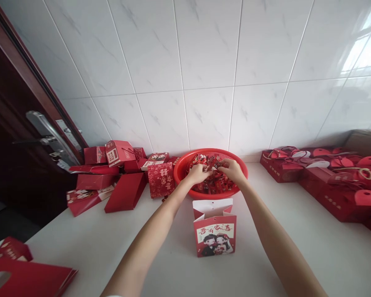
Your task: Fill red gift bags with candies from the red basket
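Observation:
Both hands reach into a red plastic basket (179,175) heaped with small red-wrapped candies (214,186). My left hand (199,173) is closed, its fingers pinching wrapped candies near the middle of the heap. Close beside it, my right hand (233,170) also has its fingertips together on a candy; the exact number held is too small to make out. Between my forearms stands an upright red and white paper gift box (215,235) with its top open. A cartoon bride and groom are printed on its front.
Red boxes (126,192) of various shapes lie in a loose pile at left, beside a door with a metal handle (48,132). Rows of red boxes with cord handles (324,185) line the right side. A red bag-like box (34,276) lies at the near left. A tiled wall (210,115) rises behind.

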A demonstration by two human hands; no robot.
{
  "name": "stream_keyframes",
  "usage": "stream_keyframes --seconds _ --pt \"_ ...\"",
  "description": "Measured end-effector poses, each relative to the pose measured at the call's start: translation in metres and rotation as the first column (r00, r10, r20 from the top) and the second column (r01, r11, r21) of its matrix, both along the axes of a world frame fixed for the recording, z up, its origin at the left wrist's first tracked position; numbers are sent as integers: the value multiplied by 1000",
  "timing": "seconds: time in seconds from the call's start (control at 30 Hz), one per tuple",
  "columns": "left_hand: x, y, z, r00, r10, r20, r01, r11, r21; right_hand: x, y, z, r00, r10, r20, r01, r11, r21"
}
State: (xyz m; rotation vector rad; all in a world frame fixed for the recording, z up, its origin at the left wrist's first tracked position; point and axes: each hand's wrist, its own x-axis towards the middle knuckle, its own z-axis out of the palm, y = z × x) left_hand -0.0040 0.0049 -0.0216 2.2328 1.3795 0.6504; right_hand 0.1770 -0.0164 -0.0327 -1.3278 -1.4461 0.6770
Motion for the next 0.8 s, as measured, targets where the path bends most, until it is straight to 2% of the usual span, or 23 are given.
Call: stream_keyframes --seconds 0.07,0.17,0.33,0.4,0.6,0.7,0.8 --pt "-1 1 0 967 75 245 -75 997 -7 0 -2 2 999 7 -47 -6 1000 5" --pt "-2 4 -3 916 81 394 -73 997 -34 -1 -5 4 991 24 -133 -25 1000 -2" --pt "-4 8 -8 863 1 505 -12 1000 17 1 -11 10 891 125 -436 -167 984 -60" --pt "-5 9 -8 848 -35 528 -2 998 68 1 -11 12 858 155 -490 -221 972 -79" --pt "-6 10 -5 812 -168 559 51 975 218 2 -11 12 843 211 -496 -307 944 -119" --pt "-6 10 -5 800 -185 571 45 967 251 3 -10 11 844 203 -497 -284 954 -93" --pt "-7 8 -4 793 -216 569 28 947 321 4 -10 11 882 183 -434 -255 960 -113"
